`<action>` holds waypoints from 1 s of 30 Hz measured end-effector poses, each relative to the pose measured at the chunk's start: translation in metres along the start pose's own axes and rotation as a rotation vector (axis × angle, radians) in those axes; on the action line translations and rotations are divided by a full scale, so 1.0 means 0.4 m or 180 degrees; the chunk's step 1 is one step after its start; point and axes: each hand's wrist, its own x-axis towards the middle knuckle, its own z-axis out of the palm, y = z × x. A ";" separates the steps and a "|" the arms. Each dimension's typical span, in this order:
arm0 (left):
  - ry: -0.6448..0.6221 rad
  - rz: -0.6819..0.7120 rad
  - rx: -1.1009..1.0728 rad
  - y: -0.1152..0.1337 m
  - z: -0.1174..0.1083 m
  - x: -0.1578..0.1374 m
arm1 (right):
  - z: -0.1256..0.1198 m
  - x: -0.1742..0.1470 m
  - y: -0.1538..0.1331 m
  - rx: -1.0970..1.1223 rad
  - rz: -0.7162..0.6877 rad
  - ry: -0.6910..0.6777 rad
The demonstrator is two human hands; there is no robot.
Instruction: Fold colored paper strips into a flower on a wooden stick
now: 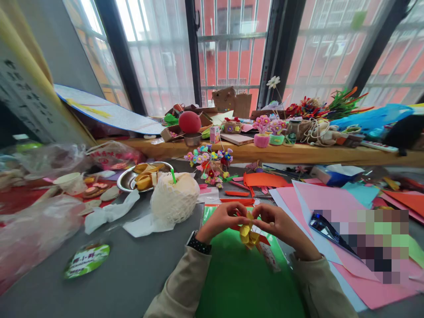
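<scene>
Both hands meet over a green sheet (251, 282) at the front middle of the table. Between them is a folded yellow paper piece (249, 236), its lower part hanging below the fingertips. My left hand (228, 218), a dark watch on its wrist, pinches the upper edge from the left. From the right, my right hand (273, 221) grips the same piece with thumb and fingers closed. Red paper shows behind and beside the yellow folds. A small clear packet with red marks (270, 256) lies on the green sheet just below the right hand.
Left stand a coconut in white foam netting (175, 198) with a green straw and a metal bowl (123, 182) of fruit pieces. Pink paper sheets (361, 291) and a phone (331, 232) lie right. Behind are pipe-cleaner flowers (210, 163) and a crowded wooden sill (149, 150).
</scene>
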 end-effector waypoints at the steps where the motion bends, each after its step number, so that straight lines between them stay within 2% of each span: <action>1: -0.0025 -0.0009 -0.0021 -0.001 0.001 0.000 | -0.001 0.001 0.002 0.0007 0.0030 -0.0021; 8: -0.0057 0.0282 0.0106 -0.016 0.010 0.008 | -0.010 0.004 0.024 -0.0039 0.0189 0.0082; 18: 0.0062 0.0321 0.0510 -0.016 0.019 0.012 | -0.007 0.007 0.033 -0.0135 0.0272 0.0002; 30: 0.0251 0.0385 0.0625 -0.018 0.023 0.014 | 0.006 0.012 0.032 -0.0155 0.0086 0.0135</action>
